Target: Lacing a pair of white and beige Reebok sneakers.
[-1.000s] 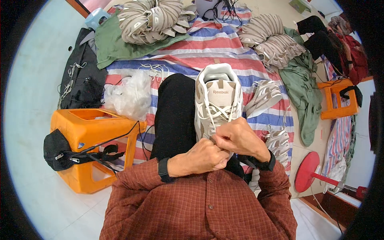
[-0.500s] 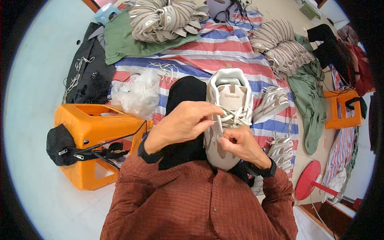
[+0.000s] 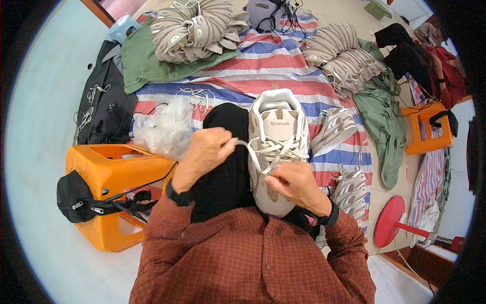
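Beneath everything spreads a red, white and blue striped woven plastic sheet (image 3: 276, 63). A bright orange plastic stool (image 3: 121, 169) lies left of my shoe, and 2 curved stacks of beige-and-white shoe uppers sit beyond it, 1 far left (image 3: 195, 30), 1 far right (image 3: 339, 50). The shoe itself, a cream-and-beige sneaker (image 3: 279, 131), is in front of me beside my black-trousered leg, toe toward me. My left hand (image 3: 207, 152), left of the shoe, pinches a flat off-white lace (image 3: 246, 144); my right hand (image 3: 298, 185) curls over the shoe's toe side, and whether it grips a strand I cannot tell. I judge the lacing partly done: crossings span the tongue, but this length hangs outside, unfinished.
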Available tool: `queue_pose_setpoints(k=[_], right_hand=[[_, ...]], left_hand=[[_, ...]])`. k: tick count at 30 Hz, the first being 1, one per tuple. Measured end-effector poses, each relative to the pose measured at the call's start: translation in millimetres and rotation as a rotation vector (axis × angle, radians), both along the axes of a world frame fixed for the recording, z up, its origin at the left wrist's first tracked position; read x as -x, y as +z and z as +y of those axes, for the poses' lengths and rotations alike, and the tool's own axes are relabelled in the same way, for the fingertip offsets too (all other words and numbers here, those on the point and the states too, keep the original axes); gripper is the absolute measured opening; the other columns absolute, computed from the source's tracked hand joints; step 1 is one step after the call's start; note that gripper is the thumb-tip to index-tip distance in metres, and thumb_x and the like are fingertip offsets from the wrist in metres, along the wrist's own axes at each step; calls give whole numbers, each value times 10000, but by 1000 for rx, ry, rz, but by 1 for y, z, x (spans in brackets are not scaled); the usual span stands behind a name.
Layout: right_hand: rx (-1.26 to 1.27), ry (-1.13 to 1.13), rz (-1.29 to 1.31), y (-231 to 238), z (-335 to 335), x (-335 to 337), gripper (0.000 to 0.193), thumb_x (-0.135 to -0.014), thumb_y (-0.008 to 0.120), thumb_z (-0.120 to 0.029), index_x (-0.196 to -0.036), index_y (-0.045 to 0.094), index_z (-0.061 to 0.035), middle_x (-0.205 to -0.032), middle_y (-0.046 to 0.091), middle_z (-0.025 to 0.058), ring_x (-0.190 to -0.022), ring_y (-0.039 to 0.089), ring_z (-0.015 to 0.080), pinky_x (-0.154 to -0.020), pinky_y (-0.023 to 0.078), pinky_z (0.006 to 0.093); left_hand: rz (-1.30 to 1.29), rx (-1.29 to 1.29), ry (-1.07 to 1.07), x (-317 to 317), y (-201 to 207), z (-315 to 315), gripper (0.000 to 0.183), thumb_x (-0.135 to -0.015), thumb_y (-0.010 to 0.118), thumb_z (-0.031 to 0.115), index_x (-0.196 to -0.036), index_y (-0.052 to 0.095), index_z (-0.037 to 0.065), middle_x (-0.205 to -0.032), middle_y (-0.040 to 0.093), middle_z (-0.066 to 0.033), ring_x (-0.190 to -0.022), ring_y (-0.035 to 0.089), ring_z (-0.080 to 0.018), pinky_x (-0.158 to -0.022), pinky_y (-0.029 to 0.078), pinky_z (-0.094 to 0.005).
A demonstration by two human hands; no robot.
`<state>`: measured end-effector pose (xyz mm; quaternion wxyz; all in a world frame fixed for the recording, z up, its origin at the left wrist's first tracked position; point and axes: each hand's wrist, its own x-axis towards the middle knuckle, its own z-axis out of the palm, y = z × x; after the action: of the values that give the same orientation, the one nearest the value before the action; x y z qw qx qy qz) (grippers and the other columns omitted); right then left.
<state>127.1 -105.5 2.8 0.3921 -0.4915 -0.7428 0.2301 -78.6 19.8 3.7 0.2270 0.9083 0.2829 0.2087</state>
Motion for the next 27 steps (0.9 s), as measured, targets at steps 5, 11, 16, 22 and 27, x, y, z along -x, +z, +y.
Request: queue_pose_setpoints(k=[5, 11, 16, 22, 27], right_hand=[[76, -159, 146, 0, -10, -17, 100, -726, 652, -68, -808, 599, -48, -589, 512, 66, -492, 509, 195, -471, 408, 296], [134, -389, 117, -2, -12, -45, 310, -691, 581, 16, -996, 543, -31, -864, 528, 84, -618, 531, 160, -567, 430, 263], [147, -475, -26, -26, -16, -41, 235, -694, 580, -10, -920, 526, -46, -928, 533, 117, -638, 564, 234, -579, 458, 317], [38, -493, -73, -26, -2, -46, 147, -699, 576, -42, -830, 509, -44, -743, 536, 108, -607, 561, 257, -574, 454, 330], [299, -494, 149, -22, -25, -68, 226, -740, 568, -115, -959, 549, -62, -682, 558, 105, -632, 571, 247, -574, 448, 344]], left_hand=[[317, 420, -65, 24, 29, -7, 240, -767, 616, 229, -656, 605, 17, -577, 529, -166, -503, 516, -308, -471, 394, -367], [-131, 868, -949, -3, 84, -24, 232, -775, 664, 169, -621, 584, 15, -612, 572, -96, -536, 559, -210, -502, 416, -310], [-777, 966, -376, -7, 96, -12, 269, -771, 662, 158, -572, 522, 41, -543, 544, -84, -513, 579, -216, -493, 462, -284], [-700, 170, 323, -22, 46, 94, 252, -846, 550, 173, -1001, 511, -22, -828, 560, -111, -771, 559, -188, -692, 459, -283], [-339, 135, 193, -45, 32, 34, 158, -771, 617, 105, -885, 591, -1, -792, 603, -104, -675, 557, -208, -618, 448, -301]])
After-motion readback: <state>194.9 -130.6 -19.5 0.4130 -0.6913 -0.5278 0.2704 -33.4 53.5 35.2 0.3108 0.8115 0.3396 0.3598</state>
